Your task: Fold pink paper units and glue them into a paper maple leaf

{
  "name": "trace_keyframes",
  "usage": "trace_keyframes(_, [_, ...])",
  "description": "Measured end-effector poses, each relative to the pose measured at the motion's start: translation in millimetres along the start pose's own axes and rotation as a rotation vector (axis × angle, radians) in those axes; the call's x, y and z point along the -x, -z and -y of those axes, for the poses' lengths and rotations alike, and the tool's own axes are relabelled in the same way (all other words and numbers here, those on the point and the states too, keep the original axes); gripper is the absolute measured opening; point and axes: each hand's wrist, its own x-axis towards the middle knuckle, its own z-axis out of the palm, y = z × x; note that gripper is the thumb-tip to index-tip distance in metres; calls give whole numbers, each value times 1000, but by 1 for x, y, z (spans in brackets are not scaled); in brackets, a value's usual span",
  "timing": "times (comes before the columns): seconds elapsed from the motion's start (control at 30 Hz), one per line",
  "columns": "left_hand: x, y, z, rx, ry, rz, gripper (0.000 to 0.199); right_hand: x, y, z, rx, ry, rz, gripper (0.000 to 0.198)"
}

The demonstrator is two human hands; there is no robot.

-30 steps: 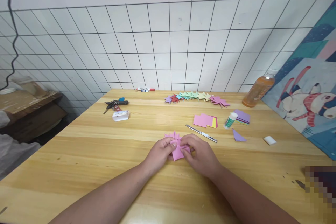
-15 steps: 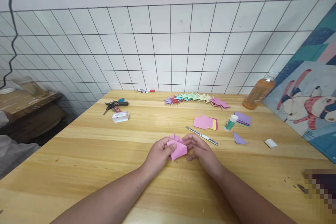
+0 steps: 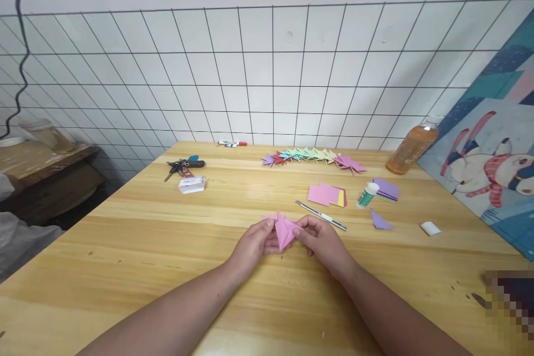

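Observation:
A pink piece of folded paper (image 3: pixel 284 235), pointed at its lower end, is held between my two hands. My left hand (image 3: pixel 254 240) grips its left side, thumb on top and fingers underneath. The thumb and fingers of my right hand (image 3: pixel 319 235) pinch its right edge. Just behind the paper, spiky pink folded pieces (image 3: pixel 277 216) show in part; whether they touch it I cannot tell. A utility knife (image 3: pixel 321 215) lies just beyond my right hand.
A row of colourful folded paper pieces (image 3: pixel 311 154) runs near the tiled wall. Pink sheets (image 3: pixel 323 194), a glue stick (image 3: pixel 367 196), purple paper (image 3: pixel 386 189), a purple triangle (image 3: pixel 379 219) and a bottle (image 3: pixel 413 146) stand or lie rightward. Keys (image 3: pixel 183 166) and a white box (image 3: pixel 192 184) lie left.
My right hand has moved in and closed on the paper's right edge. The pink paper now shows a narrower, pointed shape, and my left thumb has shifted to its upper left.

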Motion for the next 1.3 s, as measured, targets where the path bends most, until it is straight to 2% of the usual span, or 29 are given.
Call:
trace_keyframes(0.07, [0, 0, 0, -49, 21, 36, 42, -1, 1, 0, -15, 19, -7, 31])
trace_keyframes(0.17, [1, -4, 0, -173, -33, 70, 38, -2, 1, -1, 10, 57, -5, 30])
trace_keyframes(0.4, [3, -11, 0, -308, -35, 7, 37, 5, -6, 2, 71, 145, -7, 21])
trace_keyframes(0.6, [2, -8, 6, -475, -111, 39, 31, 4, -7, 0, 179, 204, -119, 19])
trace_keyframes(0.73, [3, -7, 7, -525, -69, 77, 30, 2, -4, -2, 128, 224, -150, 22])
trace_keyframes(0.83, [1, -7, 5, -469, -43, 32, 31, 3, -4, -2, 17, 183, -96, 24])
trace_keyframes(0.93, [-1, -8, 4, -387, -46, -34, 32, 2, -6, -3, -88, 72, 22, 29])
trace_keyframes(1.03, [1, -7, 3, -421, -92, -35, 29, 0, -5, -4, -99, 30, 34, 23])
trace_keyframes(1.17, [4, -4, -1, -521, -263, -71, 29, 0, 3, -3, 4, 42, 41, 17])
trace_keyframes(1.2, [5, -3, -2, -558, -283, -92, 30, 0, 5, -2, 60, 55, 47, 15])
trace_keyframes(1.3, [4, 0, -2, -681, -260, -52, 20, 3, 8, -1, 210, 128, 64, 8])
